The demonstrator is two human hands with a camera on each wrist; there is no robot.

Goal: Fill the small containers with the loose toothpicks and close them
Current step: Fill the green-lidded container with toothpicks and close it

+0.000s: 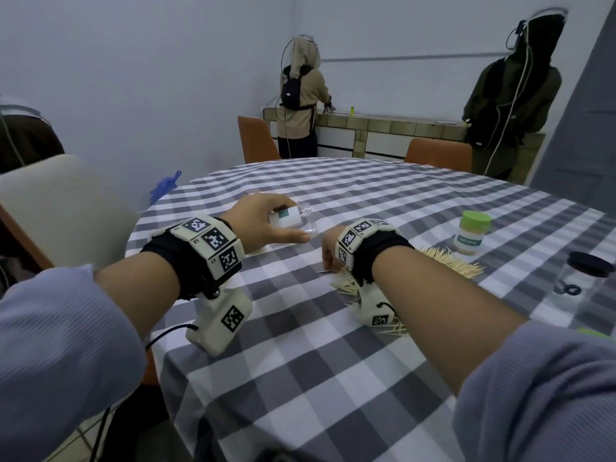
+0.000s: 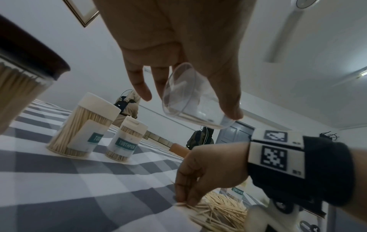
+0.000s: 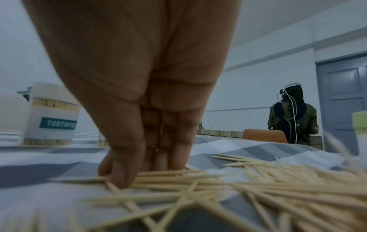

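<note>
While round table with grey-white checked cloth [image 1: 333,361] carries all, heap of loose wooden toothpicks [image 3: 228,185] lies near its right edge. Left hand [image 1: 263,221] above heap's left side, fingers curled round small clear plastic container [image 2: 188,100], tilted, off cloth. Right hand [image 3: 139,109] on heap's left edge, fingertips [image 3: 123,177] pinching few toothpicks.

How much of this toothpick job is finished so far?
Some of it looks done: two white-capped containers stand full and closed, and a green-lidded one is closed too. In hand: the left hand holds an empty clear container tilted on its side, while the right hand gathers toothpicks from the loose pile. Left: most of that pile, plus closing this container.
</note>
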